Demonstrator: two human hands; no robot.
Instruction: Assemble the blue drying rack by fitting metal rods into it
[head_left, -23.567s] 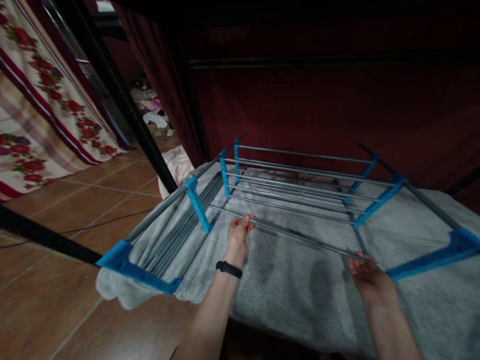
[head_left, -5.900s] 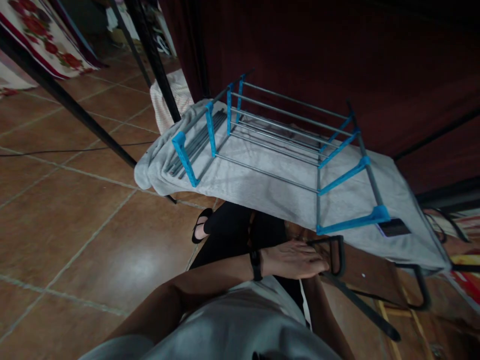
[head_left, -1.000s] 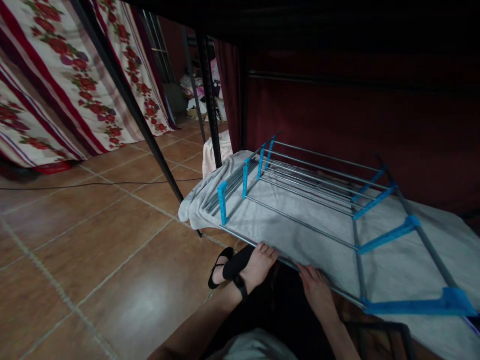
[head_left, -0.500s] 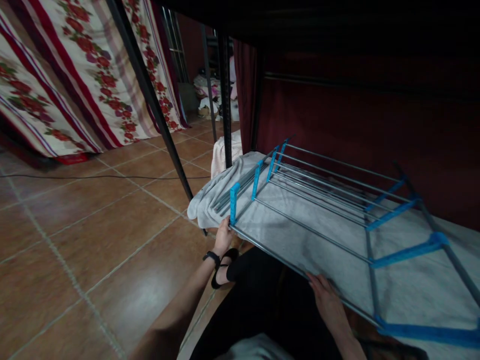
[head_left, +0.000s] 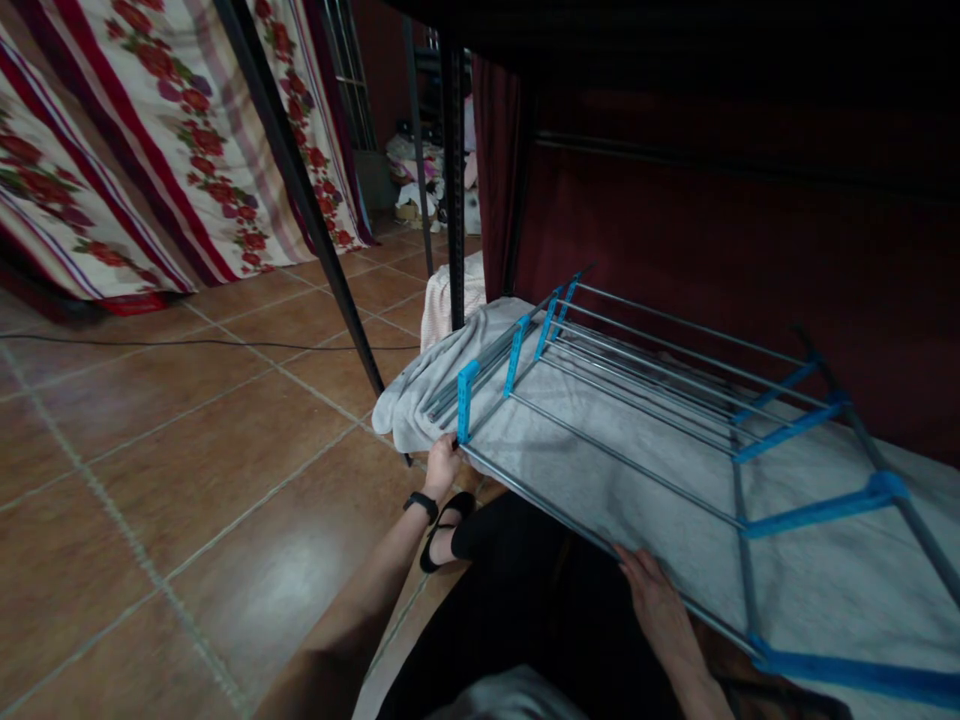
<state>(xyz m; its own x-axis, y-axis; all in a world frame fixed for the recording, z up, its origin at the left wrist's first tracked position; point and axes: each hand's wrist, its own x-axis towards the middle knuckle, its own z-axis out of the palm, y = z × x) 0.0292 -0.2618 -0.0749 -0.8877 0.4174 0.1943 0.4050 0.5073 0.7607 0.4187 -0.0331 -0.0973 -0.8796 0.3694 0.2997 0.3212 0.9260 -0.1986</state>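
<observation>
The left hand (head_left: 442, 468) is pinching the left end of the front rod (head_left: 544, 497), just beside a blue bracket (head_left: 465, 402). The right hand (head_left: 658, 598) is resting on the same rod, fingers together; its thumb is not showing, so closure cannot be told. The rack (head_left: 624, 460) is lying on the cloth-covered worktop (head_left: 570, 467), its front rod running along the near edge.

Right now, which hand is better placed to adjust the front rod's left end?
Probably the left hand: it is at the foot of the left front blue bracket, where the front rod ends. The right hand lies on the rod farther along.
</observation>
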